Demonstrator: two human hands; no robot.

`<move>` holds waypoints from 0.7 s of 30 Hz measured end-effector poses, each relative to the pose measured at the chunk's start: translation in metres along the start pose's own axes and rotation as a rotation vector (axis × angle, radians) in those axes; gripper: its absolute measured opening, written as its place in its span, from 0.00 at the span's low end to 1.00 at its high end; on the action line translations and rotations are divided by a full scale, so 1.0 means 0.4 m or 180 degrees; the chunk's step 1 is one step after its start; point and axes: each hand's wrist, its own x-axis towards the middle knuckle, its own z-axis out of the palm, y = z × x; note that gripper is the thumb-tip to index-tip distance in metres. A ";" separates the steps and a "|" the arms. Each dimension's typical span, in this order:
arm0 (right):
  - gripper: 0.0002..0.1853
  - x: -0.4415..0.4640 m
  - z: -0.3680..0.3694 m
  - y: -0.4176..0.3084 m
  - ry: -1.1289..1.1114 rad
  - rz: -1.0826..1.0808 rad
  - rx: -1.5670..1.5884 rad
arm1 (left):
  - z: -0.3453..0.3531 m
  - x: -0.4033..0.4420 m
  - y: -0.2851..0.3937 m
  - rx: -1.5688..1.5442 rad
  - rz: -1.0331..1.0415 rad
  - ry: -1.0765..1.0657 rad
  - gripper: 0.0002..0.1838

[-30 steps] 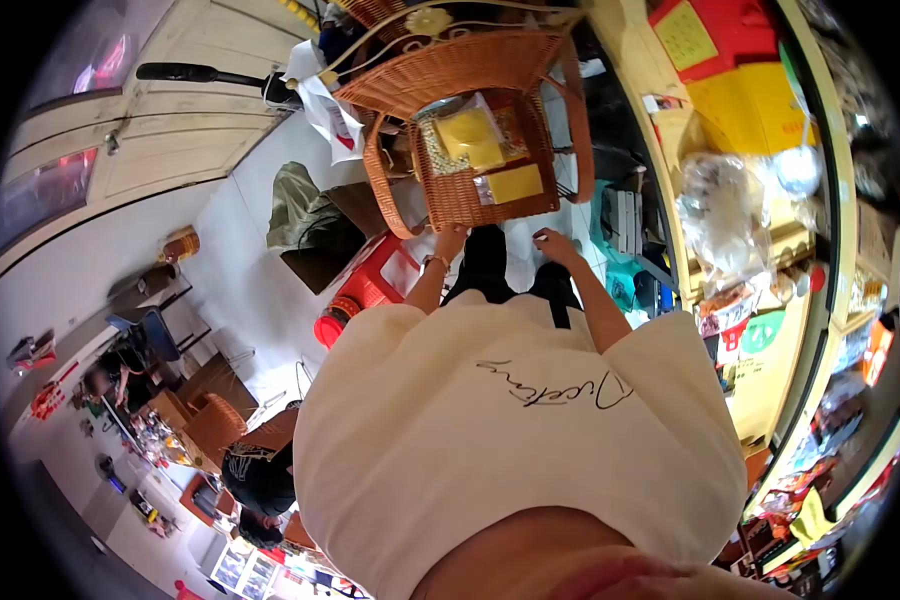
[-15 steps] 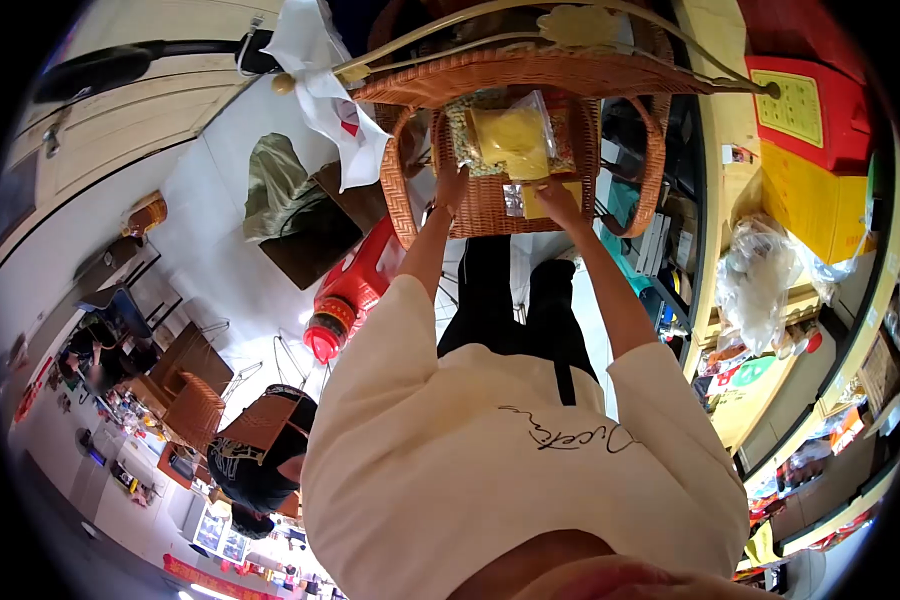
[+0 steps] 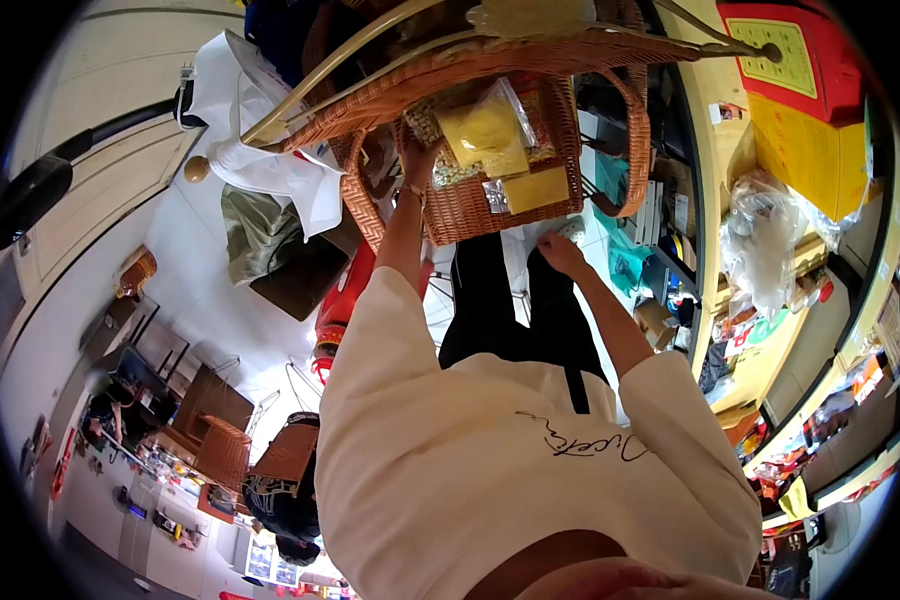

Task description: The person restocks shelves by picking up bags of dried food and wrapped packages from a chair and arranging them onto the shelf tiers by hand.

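Left grip (image 3: 418,163) at the left of the chair (image 3: 460,222), against the grain bag (image 3: 455,172); cannot tell whether closed on it. Right grip (image 3: 564,254) away from the chair's seat, near the right leg (image 3: 555,300), loosely curled; cannot tell whether around anything. On the chair, partly over the grain bag, a yellow packet (image 3: 482,135); right of that, a red bag (image 3: 538,115); nearer the front edge, a flat yellow pack (image 3: 537,190). Left of the chair, a white bag (image 3: 255,110) and a dark box (image 3: 300,280). Far right, on a shelf (image 3: 732,135), a red box (image 3: 835,70) and a yellow box (image 3: 805,150)
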 end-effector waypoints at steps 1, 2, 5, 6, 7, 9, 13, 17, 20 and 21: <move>0.13 -0.016 -0.001 -0.002 0.0002 -0.0014 0.0024 | 0.008 -0.006 -0.001 0.0006 0.0247 0.0325 0.24; 0.14 -0.031 -0.003 -0.009 -0.0024 0.0052 0.0043 | 0.010 -0.055 0.036 0.0005 0.0502 0.0652 0.24; 0.15 -0.067 -0.020 -0.023 -0.0015 0.0171 0.0117 | -0.006 -0.149 0.119 0.0408 0.0462 0.0903 0.21; 0.14 -0.073 -0.024 -0.032 0.0031 0.0144 0.0171 | -0.007 -0.172 0.134 0.0506 0.0466 0.0972 0.21; 0.14 -0.080 -0.025 -0.042 0.0071 0.0116 0.0231 | -0.012 -0.196 0.148 0.0612 0.0466 0.1041 0.21; 0.14 -0.091 -0.029 -0.065 0.0129 0.0118 0.0366 | -0.020 -0.224 0.165 0.0567 0.0249 0.0929 0.21; 0.14 -0.121 -0.060 -0.102 0.0137 0.0116 0.0642 | -0.024 -0.211 0.123 0.0700 0.0396 0.0897 0.21; 0.13 -0.139 -0.054 -0.076 0.0399 -0.0092 0.0902 | -0.029 -0.228 0.073 0.1106 0.0843 0.0977 0.22; 0.13 -0.164 -0.057 -0.039 0.0494 -0.0020 0.0692 | 0.006 -0.348 0.032 0.1436 0.0860 0.1290 0.19; 0.14 -0.172 -0.053 -0.024 0.0440 0.0089 0.0744 | 0.016 -0.396 0.023 0.1477 0.0706 0.1495 0.18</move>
